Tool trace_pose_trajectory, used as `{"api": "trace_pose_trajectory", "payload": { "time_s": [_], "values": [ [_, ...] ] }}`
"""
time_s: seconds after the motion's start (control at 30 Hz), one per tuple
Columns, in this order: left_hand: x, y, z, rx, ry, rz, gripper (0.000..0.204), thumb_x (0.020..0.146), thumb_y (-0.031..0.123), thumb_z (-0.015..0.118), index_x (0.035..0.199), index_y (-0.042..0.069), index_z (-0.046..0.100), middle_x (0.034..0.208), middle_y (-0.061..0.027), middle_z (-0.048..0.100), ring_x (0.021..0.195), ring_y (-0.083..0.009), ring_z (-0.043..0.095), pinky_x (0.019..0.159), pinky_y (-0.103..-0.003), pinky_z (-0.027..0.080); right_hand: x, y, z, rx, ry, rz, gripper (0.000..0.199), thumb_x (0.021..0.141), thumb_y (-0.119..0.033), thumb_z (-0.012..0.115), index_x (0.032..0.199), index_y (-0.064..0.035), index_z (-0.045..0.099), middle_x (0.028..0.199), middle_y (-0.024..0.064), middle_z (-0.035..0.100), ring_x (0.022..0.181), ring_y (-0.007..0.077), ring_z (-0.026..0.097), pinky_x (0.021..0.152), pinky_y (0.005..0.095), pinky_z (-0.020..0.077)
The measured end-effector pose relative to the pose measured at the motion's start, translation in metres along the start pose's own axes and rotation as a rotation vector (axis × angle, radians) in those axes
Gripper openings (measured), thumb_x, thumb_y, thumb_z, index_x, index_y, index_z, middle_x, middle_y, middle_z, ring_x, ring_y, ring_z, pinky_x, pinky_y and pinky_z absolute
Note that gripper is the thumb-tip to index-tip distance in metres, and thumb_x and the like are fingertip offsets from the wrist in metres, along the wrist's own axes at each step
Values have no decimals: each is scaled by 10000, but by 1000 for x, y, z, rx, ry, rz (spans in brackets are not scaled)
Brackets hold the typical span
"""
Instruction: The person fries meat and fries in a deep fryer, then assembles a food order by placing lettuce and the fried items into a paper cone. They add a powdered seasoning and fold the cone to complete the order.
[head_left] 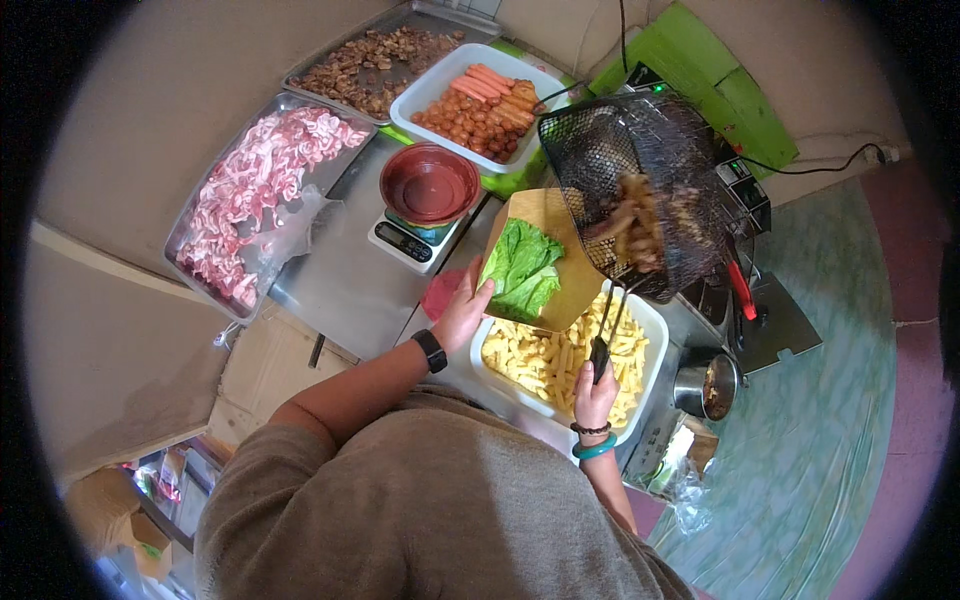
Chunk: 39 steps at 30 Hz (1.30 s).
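My left hand (463, 315) holds a brown paper tray (560, 250) lined with green lettuce (522, 268), tilted above a white tub of pale fries (560, 360). My right hand (596, 398) grips the black handle of a wire fryer basket (640, 190), raised and tipped toward the paper tray. Fried brown pieces (640, 225) lie in the basket's lower side, next to the tray's edge.
A red bowl (429, 183) sits on a small kitchen scale (405, 240). Further back are a metal tray of raw sliced meat (255, 190), a tray of cooked brown meat (375, 60) and a white tub of sausages (480, 100). A steel pot (708, 385) stands at right.
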<state>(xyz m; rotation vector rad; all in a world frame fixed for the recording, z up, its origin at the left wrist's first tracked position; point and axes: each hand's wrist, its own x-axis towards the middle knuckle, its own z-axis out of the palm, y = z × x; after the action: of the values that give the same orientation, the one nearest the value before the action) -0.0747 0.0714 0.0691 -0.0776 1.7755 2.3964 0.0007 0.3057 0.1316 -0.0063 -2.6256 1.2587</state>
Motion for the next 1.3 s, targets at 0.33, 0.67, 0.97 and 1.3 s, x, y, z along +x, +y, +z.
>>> {"api": "trace_pose_trajectory", "payload": {
  "time_s": [0.33,0.67,0.97,1.3],
  "values": [
    [-7,14,4,-122,-3,-22,594,921,383,337,1357,40,127,1325,-150,300,1206,-225,323,971,-316,295,-4,34,11,-36,89,-79,287,674,-23,539,956,-6,488,653,90,509,571,189,499,578,302,433],
    [-5,7,3,269,57,149,582,919,383,338,1342,24,163,1318,-156,306,1224,-239,297,997,-331,238,-2,10,11,12,63,-29,210,743,-13,538,939,12,469,671,23,460,614,87,422,578,223,380],
    [-5,5,-2,-88,-75,-35,594,897,464,329,1368,184,99,1350,-101,256,1202,-244,338,719,-372,496,4,-3,16,265,72,22,203,762,-36,531,957,-17,476,642,-12,469,543,80,421,497,224,361],
    [-15,14,-6,-171,-60,-97,563,917,419,306,1369,140,119,1355,-105,253,1233,-256,302,801,-402,474,50,-54,-26,1230,-319,389,250,873,-153,427,1099,-46,422,566,-2,365,381,79,318,333,221,284]
  ]
}}
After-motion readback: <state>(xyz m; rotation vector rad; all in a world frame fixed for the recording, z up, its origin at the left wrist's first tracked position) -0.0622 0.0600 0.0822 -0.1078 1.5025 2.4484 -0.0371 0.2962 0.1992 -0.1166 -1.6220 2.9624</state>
